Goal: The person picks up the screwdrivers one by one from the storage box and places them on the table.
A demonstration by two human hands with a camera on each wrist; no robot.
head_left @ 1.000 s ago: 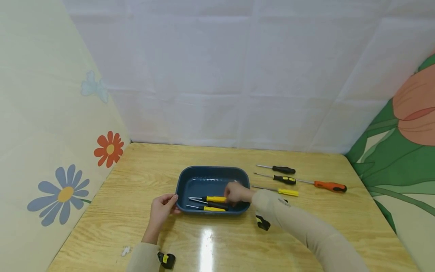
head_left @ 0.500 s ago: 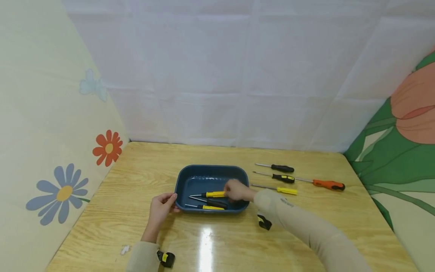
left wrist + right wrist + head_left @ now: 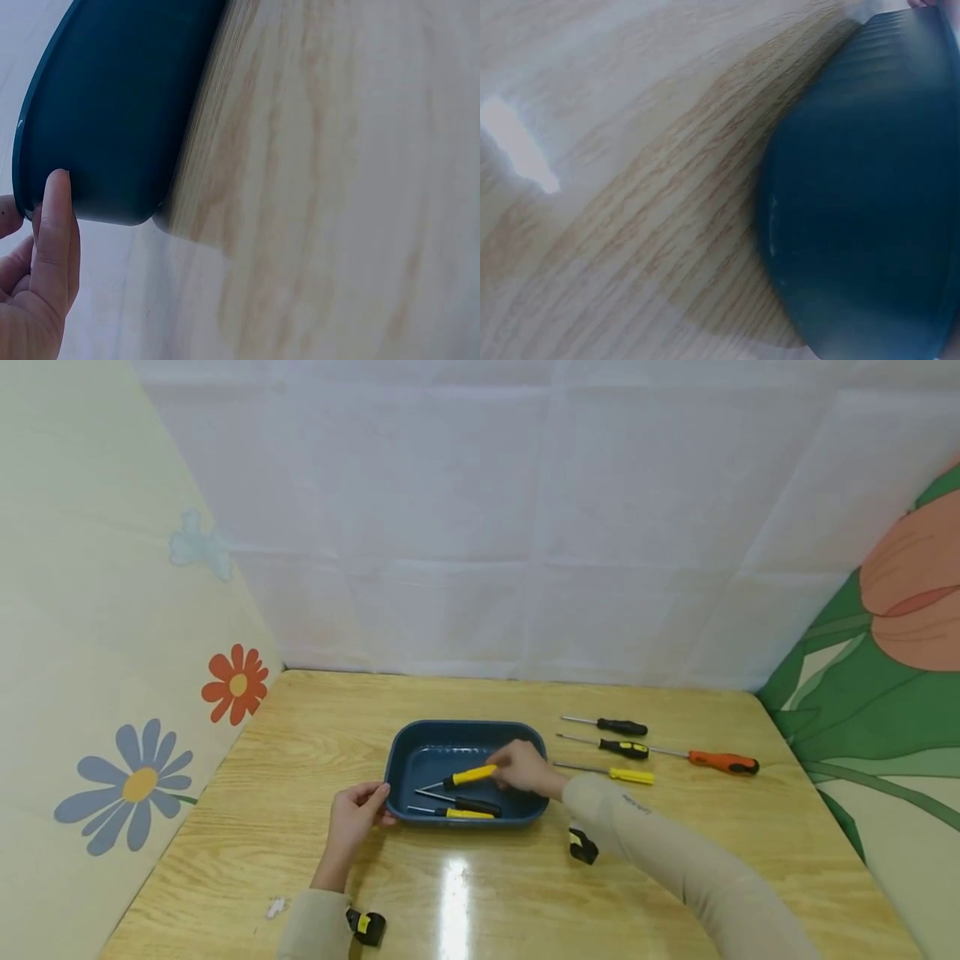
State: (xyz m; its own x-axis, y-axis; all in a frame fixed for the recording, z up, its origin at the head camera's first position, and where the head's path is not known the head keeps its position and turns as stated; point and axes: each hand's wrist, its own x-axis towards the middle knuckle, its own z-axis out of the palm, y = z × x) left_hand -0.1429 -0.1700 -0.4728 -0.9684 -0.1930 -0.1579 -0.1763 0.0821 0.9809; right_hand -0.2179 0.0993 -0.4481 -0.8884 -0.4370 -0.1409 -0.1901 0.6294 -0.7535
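A dark blue rectangular tray (image 3: 442,760) stands on the wooden table. My left hand (image 3: 352,827) grips its left end, thumb at the rim; in the left wrist view the fingers (image 3: 56,232) lie against the outer wall. Inside the tray, my right hand (image 3: 519,767) pinches the handle end of a yellow screwdriver (image 3: 470,775), which slants with its handle raised. Below it in the tray lie a black-handled screwdriver (image 3: 478,807) and another yellow screwdriver (image 3: 468,814). From the right wrist only the tray's outer wall (image 3: 862,195) shows clearly; the held screwdriver is hidden there.
Right of the tray lie a black screwdriver (image 3: 622,727), a black-and-yellow one (image 3: 624,749), a yellow one (image 3: 632,776) and an orange-and-black one (image 3: 723,763). A white cloth (image 3: 450,527) hangs behind the table (image 3: 337,710).
My right hand has raised the yellow screwdriver's handle, so it now tilts up from the tray floor. The left hand keeps its hold on the tray.
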